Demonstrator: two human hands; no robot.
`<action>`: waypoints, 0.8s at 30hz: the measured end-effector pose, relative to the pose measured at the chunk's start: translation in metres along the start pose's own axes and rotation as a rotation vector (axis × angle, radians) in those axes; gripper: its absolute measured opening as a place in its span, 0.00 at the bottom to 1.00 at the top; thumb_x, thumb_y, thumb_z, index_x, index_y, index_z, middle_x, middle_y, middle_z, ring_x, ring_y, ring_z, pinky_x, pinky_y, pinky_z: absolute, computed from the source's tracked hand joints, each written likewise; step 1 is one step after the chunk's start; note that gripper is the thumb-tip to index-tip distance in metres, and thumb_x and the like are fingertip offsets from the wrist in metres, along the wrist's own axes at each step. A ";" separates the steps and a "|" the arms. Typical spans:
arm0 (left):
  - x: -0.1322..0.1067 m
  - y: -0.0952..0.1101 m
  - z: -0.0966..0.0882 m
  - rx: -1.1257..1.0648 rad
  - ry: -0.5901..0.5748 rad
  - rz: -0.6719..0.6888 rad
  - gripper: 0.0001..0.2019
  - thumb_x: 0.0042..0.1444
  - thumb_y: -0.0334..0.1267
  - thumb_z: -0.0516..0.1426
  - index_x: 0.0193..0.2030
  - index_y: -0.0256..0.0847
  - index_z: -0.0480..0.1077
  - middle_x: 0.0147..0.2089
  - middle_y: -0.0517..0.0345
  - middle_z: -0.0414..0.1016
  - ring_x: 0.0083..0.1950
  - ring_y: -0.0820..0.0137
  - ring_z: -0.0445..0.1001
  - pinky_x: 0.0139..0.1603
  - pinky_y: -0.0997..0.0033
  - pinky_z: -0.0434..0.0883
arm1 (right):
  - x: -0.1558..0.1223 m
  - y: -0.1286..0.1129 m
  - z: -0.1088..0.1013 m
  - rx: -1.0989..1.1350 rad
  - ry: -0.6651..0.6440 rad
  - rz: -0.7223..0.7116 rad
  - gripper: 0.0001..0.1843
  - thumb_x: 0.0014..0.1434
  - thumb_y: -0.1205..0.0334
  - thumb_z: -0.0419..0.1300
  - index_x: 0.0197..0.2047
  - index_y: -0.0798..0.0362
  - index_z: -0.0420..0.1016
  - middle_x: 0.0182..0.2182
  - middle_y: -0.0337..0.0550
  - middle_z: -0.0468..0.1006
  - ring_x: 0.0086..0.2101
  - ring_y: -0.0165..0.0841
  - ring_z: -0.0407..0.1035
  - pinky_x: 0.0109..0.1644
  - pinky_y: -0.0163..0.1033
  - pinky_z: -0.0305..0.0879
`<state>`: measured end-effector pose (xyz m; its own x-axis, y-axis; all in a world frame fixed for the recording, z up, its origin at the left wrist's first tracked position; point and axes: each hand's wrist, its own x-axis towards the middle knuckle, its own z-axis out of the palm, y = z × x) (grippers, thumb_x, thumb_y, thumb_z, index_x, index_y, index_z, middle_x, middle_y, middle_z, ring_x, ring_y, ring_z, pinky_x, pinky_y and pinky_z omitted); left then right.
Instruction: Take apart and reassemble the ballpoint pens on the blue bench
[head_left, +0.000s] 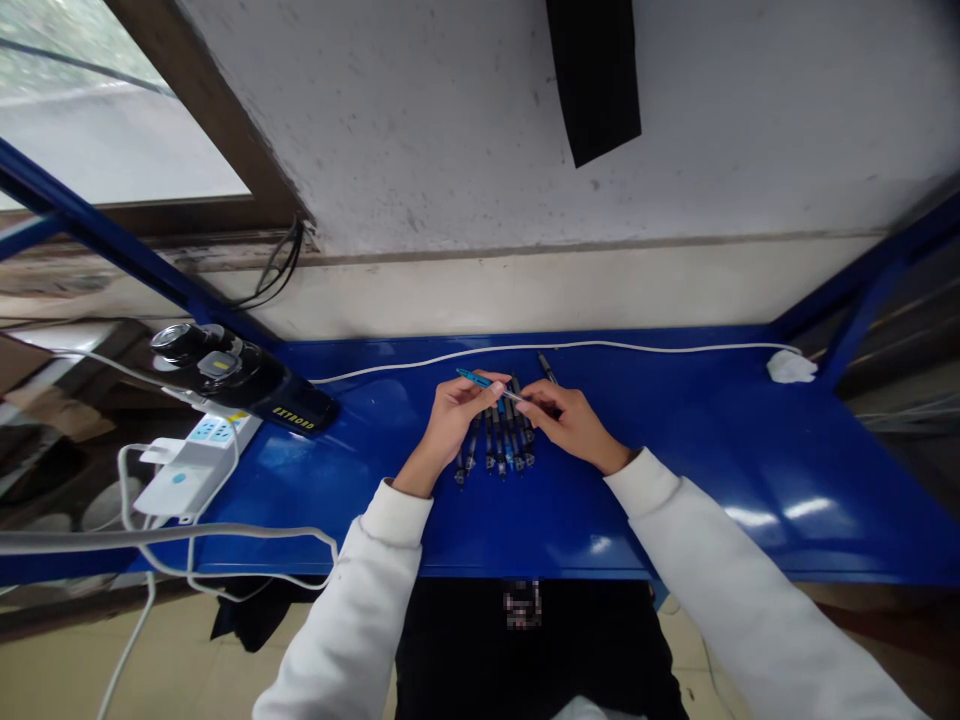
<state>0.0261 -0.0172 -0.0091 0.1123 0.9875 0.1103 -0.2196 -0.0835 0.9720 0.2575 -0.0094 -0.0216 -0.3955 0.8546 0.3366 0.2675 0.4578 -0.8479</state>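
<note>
A wide, glossy blue surface [720, 440], and over it the left hand [454, 420] and right hand [574, 420], both pinching, above a fanned bunch of dark, slim-barrelled pens [517, 445]. Between them, one slender blue-and-grey plastic pen [472, 377]! Two-handed handling, it seems; next looks to call for steady left, delicate right.

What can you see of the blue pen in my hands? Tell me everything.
The pen is slim, plastic-looking, blue toward the left, with a pale, shiny section toward the right. It slants slightly down rightward, over the other pens. The left hand grips its blue part; the right hand pinches the pale section. Finer details are unclear.
</note>
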 end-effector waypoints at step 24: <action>0.000 0.006 0.004 -0.054 0.024 -0.026 0.12 0.60 0.49 0.77 0.43 0.46 0.91 0.53 0.49 0.89 0.38 0.70 0.76 0.44 0.65 0.74 | 0.000 -0.003 -0.001 0.086 0.037 0.051 0.20 0.71 0.40 0.71 0.43 0.48 0.76 0.27 0.33 0.76 0.25 0.31 0.67 0.32 0.38 0.60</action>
<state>0.0285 -0.0179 -0.0026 0.0953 0.9923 0.0797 -0.2691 -0.0514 0.9617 0.2573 -0.0107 -0.0190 -0.3502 0.8854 0.3056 0.2094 0.3920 -0.8958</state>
